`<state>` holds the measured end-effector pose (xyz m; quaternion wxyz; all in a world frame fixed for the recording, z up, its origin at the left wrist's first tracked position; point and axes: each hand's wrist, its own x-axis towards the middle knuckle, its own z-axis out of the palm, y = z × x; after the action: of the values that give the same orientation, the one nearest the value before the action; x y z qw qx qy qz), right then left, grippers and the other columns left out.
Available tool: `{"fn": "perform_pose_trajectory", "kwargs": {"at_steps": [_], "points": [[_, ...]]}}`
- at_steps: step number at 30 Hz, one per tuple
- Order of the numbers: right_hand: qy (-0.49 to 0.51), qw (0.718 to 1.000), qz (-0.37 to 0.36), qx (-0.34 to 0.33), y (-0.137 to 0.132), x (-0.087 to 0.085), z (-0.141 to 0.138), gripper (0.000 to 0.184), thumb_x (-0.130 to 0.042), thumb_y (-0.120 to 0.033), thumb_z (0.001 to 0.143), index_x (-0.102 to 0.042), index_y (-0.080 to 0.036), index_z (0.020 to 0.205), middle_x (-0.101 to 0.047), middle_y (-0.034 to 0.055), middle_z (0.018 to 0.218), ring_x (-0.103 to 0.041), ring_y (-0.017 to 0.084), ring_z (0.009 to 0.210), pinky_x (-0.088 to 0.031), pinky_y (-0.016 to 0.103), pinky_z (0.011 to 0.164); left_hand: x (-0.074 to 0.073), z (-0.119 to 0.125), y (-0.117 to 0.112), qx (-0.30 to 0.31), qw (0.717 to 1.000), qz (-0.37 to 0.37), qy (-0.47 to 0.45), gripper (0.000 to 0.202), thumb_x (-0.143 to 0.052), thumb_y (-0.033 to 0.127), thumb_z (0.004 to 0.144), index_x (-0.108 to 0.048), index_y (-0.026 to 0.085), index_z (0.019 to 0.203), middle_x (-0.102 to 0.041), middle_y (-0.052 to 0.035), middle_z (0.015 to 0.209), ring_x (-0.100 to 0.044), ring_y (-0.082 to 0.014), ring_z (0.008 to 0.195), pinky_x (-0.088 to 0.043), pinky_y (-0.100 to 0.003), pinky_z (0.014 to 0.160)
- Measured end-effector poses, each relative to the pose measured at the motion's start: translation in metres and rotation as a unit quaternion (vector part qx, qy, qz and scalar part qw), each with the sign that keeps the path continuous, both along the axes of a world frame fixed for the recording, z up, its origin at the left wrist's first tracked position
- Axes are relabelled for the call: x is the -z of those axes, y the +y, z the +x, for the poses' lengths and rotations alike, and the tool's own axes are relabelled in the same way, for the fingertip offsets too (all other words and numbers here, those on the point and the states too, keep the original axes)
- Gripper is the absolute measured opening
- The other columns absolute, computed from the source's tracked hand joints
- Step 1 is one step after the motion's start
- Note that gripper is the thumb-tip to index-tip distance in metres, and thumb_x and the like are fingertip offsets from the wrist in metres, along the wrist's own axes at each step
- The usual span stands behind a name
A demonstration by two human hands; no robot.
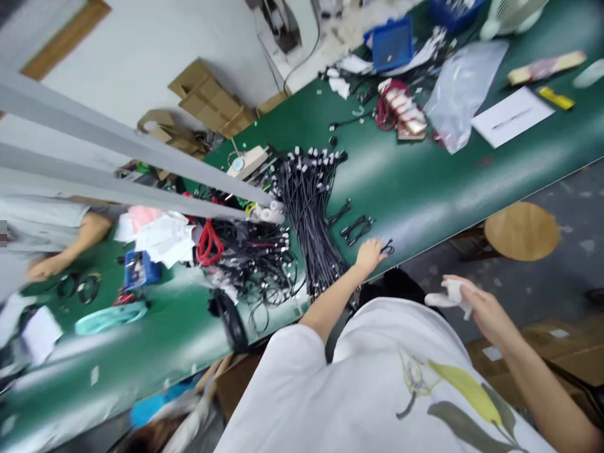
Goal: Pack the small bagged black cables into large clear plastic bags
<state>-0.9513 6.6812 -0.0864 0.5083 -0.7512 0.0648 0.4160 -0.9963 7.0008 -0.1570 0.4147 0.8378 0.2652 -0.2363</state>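
Left hand point(370, 255) is lying palm down right at the near edge of the green table point(425, 182), fingers mostly stretched out, fingertips touching a small black cable coil point(387, 247) but not really closed around it. Right hand point(481, 308) is off the table, out over the floor, fingers curled loosely round a soft white thing point(448, 294); it's too blurry to say what it is. Just past the left hand there are more little cable coils point(357, 228), then a big bundle of black cables point(311, 214) running toward the far edge. A wooden stool point(521, 231) sits just below the near edge. Further left, red wires point(210, 242), and a co-worker's arm point(61, 255) resting on the table.
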Motion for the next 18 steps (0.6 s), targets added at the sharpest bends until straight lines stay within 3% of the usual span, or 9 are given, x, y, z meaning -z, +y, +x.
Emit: {"fn": "perform_pose_trajectory", "kwargs": {"at_steps": [3, 5, 8, 10, 12, 14, 16, 18], "points": [[0.111, 0.985, 0.106, 0.078, -0.001, -0.013, 0.013, 0.057, -0.064, -0.064, 0.084, -0.073, -0.025, 0.123, -0.066, 0.0099, 0.137, -0.06, 0.033, 0.126, -0.048, 0.042, 0.104, -0.031, 0.003, -0.033, 0.004, 1.0, -0.022, -0.002, 0.02, -0.065, 0.008, 0.083, -0.061, 0.015, 0.101, -0.062, -0.0107, 0.109, -0.055, -0.027, 0.115, -0.037, -0.038, 0.103], [0.133, 0.972, 0.165, 0.102, 0.002, -0.027, 0.024, 0.056, -0.064, -0.062, 0.085, -0.073, -0.024, 0.125, -0.062, 0.0093, 0.142, -0.052, 0.033, 0.136, -0.04, 0.045, 0.113, -0.047, 0.006, -0.046, -0.008, 0.999, -0.037, -0.01, 0.014, -0.061, 0.007, 0.083, -0.059, 0.016, 0.093, -0.062, -0.0086, 0.095, -0.061, -0.0267, 0.102, -0.042, -0.038, 0.093], [0.133, 0.95, 0.249, 0.135, 0.007, -0.052, 0.036, 0.053, -0.065, -0.056, 0.085, -0.073, -0.023, 0.126, -0.058, 0.0079, 0.147, -0.04, 0.031, 0.147, -0.029, 0.045, 0.122, -0.069, 0.003, -0.06, -0.034, 0.997, -0.07, -0.018, 0.006, -0.052, 0.019, 0.093, -0.057, 0.017, 0.095, -0.057, -0.0026, 0.075, -0.063, -0.0213, 0.076, -0.046, -0.033, 0.075], [0.134, 0.935, 0.291, 0.153, 0.013, -0.069, 0.038, 0.051, -0.067, -0.053, 0.084, -0.074, -0.022, 0.124, -0.058, 0.0078, 0.147, -0.042, 0.03, 0.145, -0.029, 0.044, 0.122, -0.089, -0.008, -0.068, -0.066, 0.99, -0.121, -0.03, 0.023, -0.042, 0.035, 0.1, -0.055, 0.017, 0.101, -0.051, 0.0014, 0.066, -0.055, -0.0164, 0.059, -0.044, -0.029, 0.064], [0.136, 0.923, 0.323, 0.16, 0.02, -0.084, 0.038, 0.047, -0.067, -0.051, 0.084, -0.076, -0.02, 0.118, -0.064, 0.0097, 0.139, -0.053, 0.029, 0.135, -0.034, 0.045, 0.119, -0.116, -0.024, -0.072, -0.137, 0.958, -0.246, -0.063, 0.04, -0.044, 0.054, 0.098, -0.054, 0.016, 0.106, -0.049, 0.0039, 0.068, -0.047, -0.0113, 0.052, -0.041, -0.026, 0.056], [0.135, 0.913, 0.353, 0.155, 0.029, -0.097, 0.038, 0.043, -0.066, -0.053, 0.087, -0.078, -0.019, 0.108, -0.073, 0.011, 0.122, -0.064, 0.028, 0.119, -0.041, 0.045, 0.113, -0.15, -0.041, -0.072, -0.217, 0.886, -0.397, -0.096, 0.052, -0.057, 0.064, 0.089, -0.054, 0.016, 0.108, -0.05, 0.0042, 0.075, -0.047, -0.0075, 0.052, -0.04, -0.023, 0.054], [0.127, 0.909, 0.369, 0.144, 0.04, -0.111, 0.036, 0.04, -0.067, -0.055, 0.086, -0.077, -0.018, 0.099, -0.076, 0.0097, 0.103, -0.07, 0.026, 0.104, -0.049, 0.044, 0.102, -0.189, -0.057, -0.068, -0.261, 0.824, -0.491, -0.108, 0.052, -0.067, 0.061, 0.084, -0.055, 0.016, 0.107, -0.053, 0.0032, 0.081, -0.053, -0.0063, 0.054, -0.042, -0.021, 0.054], [0.106, 0.921, 0.345, 0.144, 0.05, -0.128, 0.029, 0.036, -0.076, -0.054, 0.08, -0.074, -0.019, 0.092, -0.075, 0.0062, 0.088, -0.071, 0.023, 0.087, -0.056, 0.038, 0.086, -0.227, -0.074, -0.062, -0.262, 0.797, -0.531, -0.118, 0.048, -0.069, 0.057, 0.085, -0.053, 0.017, 0.108, -0.058, 0.0023, 0.082, -0.057, -0.0068, 0.051, -0.043, -0.02, 0.051]]}}
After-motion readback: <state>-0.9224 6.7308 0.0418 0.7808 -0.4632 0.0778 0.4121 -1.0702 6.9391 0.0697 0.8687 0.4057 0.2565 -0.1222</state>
